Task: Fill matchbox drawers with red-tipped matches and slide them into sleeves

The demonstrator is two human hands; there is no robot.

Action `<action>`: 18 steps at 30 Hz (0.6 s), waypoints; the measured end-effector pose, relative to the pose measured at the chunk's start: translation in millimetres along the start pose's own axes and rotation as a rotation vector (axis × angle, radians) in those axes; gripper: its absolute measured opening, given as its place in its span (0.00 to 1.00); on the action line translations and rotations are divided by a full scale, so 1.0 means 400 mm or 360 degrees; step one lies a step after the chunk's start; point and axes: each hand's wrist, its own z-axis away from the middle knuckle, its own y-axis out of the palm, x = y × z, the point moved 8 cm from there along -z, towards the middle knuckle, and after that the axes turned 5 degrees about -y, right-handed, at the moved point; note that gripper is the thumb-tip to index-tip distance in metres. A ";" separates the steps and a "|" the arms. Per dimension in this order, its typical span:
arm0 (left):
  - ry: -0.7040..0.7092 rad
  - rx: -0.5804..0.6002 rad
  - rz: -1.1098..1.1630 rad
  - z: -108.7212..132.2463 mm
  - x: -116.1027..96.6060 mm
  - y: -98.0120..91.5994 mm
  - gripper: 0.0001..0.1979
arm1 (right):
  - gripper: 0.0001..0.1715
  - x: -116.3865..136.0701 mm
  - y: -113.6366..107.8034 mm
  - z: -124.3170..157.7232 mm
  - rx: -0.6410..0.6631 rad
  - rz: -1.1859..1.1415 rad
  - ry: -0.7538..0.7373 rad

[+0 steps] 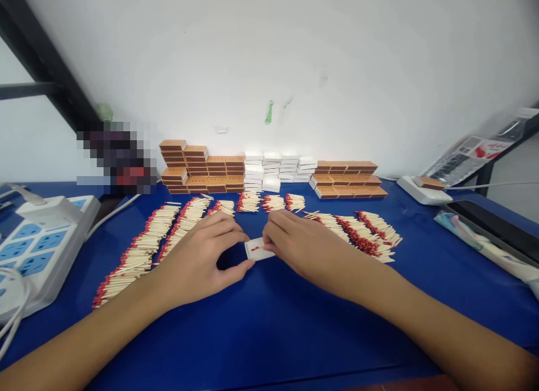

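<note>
A small white matchbox tray (251, 256) lies on the blue table in front of me. My left hand (210, 256) holds its left end between thumb and fingers. A few red-headed matches (255, 248) show inside the tray, their sticks running under the fingertips of my right hand (288, 239). That hand is pinched closed on the matches over the tray's right part, which it hides. Rows of loose matches (138, 251) lie beside my left hand, and piles of matches (362, 234) lie beyond my right wrist.
Against the wall stand stacked brown matchboxes (202, 169), white trays (272, 169) and more brown matchboxes (349, 180). A power strip (37, 251) with cables occupies the left. On the right are a phone (497, 228), a colourful packet (480, 245), a white adapter (423, 192) and a bottle (471, 155).
</note>
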 end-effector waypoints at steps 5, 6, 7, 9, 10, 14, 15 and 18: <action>0.0016 0.0008 0.0002 0.001 -0.009 0.009 0.07 | 0.09 0.036 0.017 -0.008 0.0000 0.0064 -0.0086; 0.0020 0.0014 0.0006 0.001 -0.007 0.012 0.08 | 0.09 0.036 0.016 -0.008 -0.0027 -0.0006 -0.0066; 0.0022 0.0024 0.0008 0.001 -0.003 0.014 0.07 | 0.08 0.033 0.014 -0.008 -0.0048 -0.0088 -0.0044; 0.0024 0.0043 -0.0018 -0.001 0.005 0.012 0.08 | 0.08 0.014 0.009 -0.006 -0.0060 -0.0293 -0.0004; 0.0034 0.0037 -0.0054 -0.002 0.005 0.005 0.09 | 0.09 -0.007 0.003 -0.002 -0.0066 -0.0402 0.0029; 0.0195 -0.0238 -0.0356 0.021 -0.083 -0.063 0.13 | 0.13 -0.182 -0.039 0.042 -0.0209 -0.0582 0.0344; 0.0239 -0.0324 -0.0436 0.039 -0.128 -0.075 0.14 | 0.13 -0.240 -0.042 0.061 -0.0213 -0.0555 0.0481; 0.0340 -0.0237 -0.0256 0.110 -0.275 -0.033 0.17 | 0.13 -0.373 -0.014 0.113 -0.0062 -0.0535 0.0694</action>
